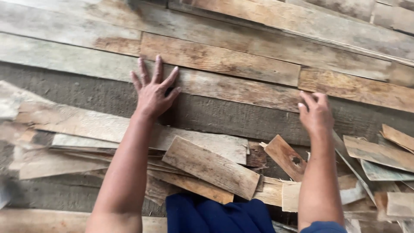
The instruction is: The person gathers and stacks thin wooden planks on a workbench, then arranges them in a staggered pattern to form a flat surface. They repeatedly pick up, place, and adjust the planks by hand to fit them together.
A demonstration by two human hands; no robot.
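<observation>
Across the whole view lie long weathered boards (241, 41), laid side by side, their long axis running from left to right with a small tilt downward to the right. Below them runs a dark grey plank (241, 116), rough in surface and with the same direction; it is the thing both hands meet.

The left hand (153, 92) lies flat at the upper edge of this dark plank, fingers spread wide apart and pointing away from the person, their tips reaching onto the paler board (215, 86) just above. It clamps nothing — the palm only presses down. The right hand (317, 113) sits further right on the same plank, fingers bent a little and close together; it rests on the wood, and I cannot tell if the fingertips hook over an edge. So the plank's long axis passes under both hands, from one to the other, and the hands are well apart along it (neither is clearly nearer to its middle).

Nearer to the person lies a loose heap of short offcuts: a pale rectangular piece (211, 167) between the forearms, tilted, and a small reddish piece with a dark knot (285, 157) just beside the right forearm. At the bottom edge shows dark blue cloth (220, 215).
</observation>
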